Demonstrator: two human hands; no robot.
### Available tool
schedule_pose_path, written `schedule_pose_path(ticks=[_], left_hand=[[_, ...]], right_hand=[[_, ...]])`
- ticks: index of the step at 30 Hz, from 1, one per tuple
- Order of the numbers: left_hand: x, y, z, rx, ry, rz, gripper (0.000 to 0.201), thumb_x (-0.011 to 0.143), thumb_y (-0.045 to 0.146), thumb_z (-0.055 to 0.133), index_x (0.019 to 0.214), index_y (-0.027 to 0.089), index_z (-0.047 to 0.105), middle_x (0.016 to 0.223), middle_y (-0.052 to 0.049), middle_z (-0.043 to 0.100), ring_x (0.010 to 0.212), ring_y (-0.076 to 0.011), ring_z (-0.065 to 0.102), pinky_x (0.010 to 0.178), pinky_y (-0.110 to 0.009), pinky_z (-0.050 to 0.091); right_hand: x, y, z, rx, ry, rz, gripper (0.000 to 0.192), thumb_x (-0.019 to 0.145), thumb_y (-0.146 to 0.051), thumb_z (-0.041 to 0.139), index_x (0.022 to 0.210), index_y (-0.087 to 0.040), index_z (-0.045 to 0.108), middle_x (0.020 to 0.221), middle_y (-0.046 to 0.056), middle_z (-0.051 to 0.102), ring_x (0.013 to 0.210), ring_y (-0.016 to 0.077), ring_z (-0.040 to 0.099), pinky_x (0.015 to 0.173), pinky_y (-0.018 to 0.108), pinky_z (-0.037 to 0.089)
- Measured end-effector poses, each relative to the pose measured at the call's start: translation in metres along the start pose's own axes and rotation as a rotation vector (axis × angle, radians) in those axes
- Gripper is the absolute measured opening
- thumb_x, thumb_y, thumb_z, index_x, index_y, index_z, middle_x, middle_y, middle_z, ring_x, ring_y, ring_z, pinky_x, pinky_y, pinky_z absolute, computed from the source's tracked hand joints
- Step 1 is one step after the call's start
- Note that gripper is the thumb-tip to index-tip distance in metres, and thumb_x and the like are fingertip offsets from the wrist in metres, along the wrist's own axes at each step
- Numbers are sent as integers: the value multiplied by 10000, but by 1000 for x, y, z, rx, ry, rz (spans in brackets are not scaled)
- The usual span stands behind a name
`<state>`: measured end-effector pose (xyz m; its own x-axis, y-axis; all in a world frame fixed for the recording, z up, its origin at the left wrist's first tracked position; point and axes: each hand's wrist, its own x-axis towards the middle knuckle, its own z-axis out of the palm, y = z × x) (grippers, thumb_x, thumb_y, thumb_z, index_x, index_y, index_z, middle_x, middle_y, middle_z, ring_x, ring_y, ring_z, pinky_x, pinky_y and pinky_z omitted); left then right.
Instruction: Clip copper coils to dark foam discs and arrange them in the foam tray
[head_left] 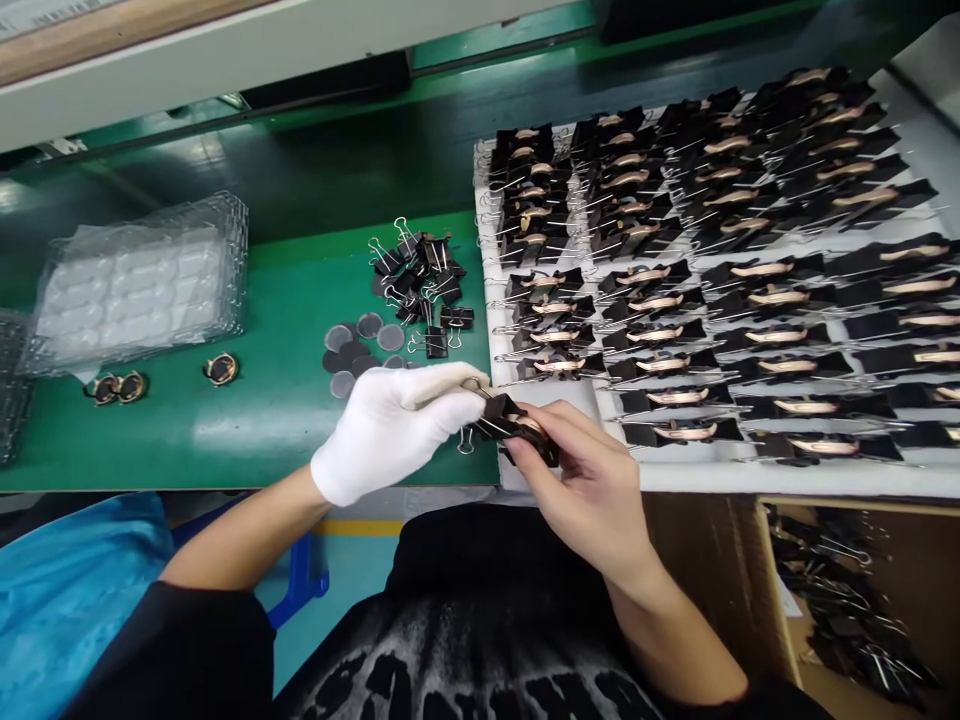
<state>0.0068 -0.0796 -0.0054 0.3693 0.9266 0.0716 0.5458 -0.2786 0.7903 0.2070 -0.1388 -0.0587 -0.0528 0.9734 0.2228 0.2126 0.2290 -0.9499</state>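
My left hand (405, 415), in a white glove, pinches the wire handle of a black binder clip (495, 408) near the table's front edge. Bare, my right hand (589, 475) grips a small dark part with a rose-gold rim (529, 425), which looks like a watch case, and the clip is against it. My fingers partly cover both. Left of the hands lie a heap of loose binder clips (427, 275) and several round discs (352, 355), some dark, some clear. Farther left, a few round watch cases (220, 370) rest on the green mat (285, 430).
A white foam tray (540, 390) on the right bears rows of clamped cases (667, 365). Stacked clear plastic trays (142, 285) stand at the left. Below right, an open cardboard box (780, 600) contains many binder clips (855, 610). A shelf edge (300, 50) runs across the top.
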Motion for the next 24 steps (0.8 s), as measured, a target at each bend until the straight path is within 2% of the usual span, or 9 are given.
schedule_pose_path(ticks=[5,7,10,13,15,17,20,22,24], left_hand=[[-1,-2,2,-49,6,-44,259,952,412,654,992,204,803,879,7,812,745,-147,742,690,-210,586],[-4,-3,1,-80,-16,-65,269,942,408,669,1081,211,787,927,0,820,798,-165,760,733,-227,604],[-9,-4,-2,-144,-87,-63,390,972,406,640,1314,228,695,1151,-39,798,994,-190,763,879,-264,608],[-12,-3,-4,-247,-130,-121,531,1056,496,457,1491,204,544,1186,-96,770,985,-189,745,808,-273,607],[-10,0,-3,-302,-212,-226,576,1083,538,330,1474,180,555,952,-79,783,764,-158,719,646,-248,573],[-6,4,0,-314,-295,-313,530,1076,529,379,1390,182,627,813,-38,760,604,-125,663,574,-228,541],[-1,7,4,-286,-275,-303,389,1032,446,536,1305,211,681,1049,-49,790,680,-127,718,647,-235,592],[-1,6,7,-261,-208,-248,357,1021,415,550,1290,228,693,1218,-60,765,855,-168,763,727,-254,624],[-2,4,9,-230,-174,-199,349,1012,399,559,1286,233,699,1266,-59,754,1018,-206,760,793,-269,636]], right_hand=[[3,-4,-4,-47,-72,-3,343,961,-126,673,1292,-208,705,998,31,686,888,135,664,773,251,565],[3,-6,-5,-65,-65,-15,363,956,-131,683,1311,-206,698,989,32,688,867,137,669,753,252,575],[3,-6,-7,-153,-6,-99,409,940,-111,699,1334,-220,687,973,39,710,823,145,691,722,268,596],[6,-1,-12,-358,112,-399,564,928,-68,686,1467,-194,575,1043,100,776,951,213,756,792,349,631],[9,4,-17,-485,112,-649,577,948,-80,658,1498,-188,525,1063,118,808,1065,260,767,878,438,629],[10,8,-21,-546,83,-780,524,972,-93,632,1468,-229,536,1055,87,822,1117,257,762,972,504,596],[7,11,-25,-504,131,-697,681,928,-225,760,1533,-296,455,1255,105,760,1268,280,685,1073,570,539],[1,9,-28,-348,181,-494,871,866,-455,817,1597,-307,367,1430,165,632,1356,338,605,1036,566,568],[-4,6,-32,-106,193,-197,809,920,-626,673,1594,-291,376,1438,190,587,1230,325,671,848,463,645]])
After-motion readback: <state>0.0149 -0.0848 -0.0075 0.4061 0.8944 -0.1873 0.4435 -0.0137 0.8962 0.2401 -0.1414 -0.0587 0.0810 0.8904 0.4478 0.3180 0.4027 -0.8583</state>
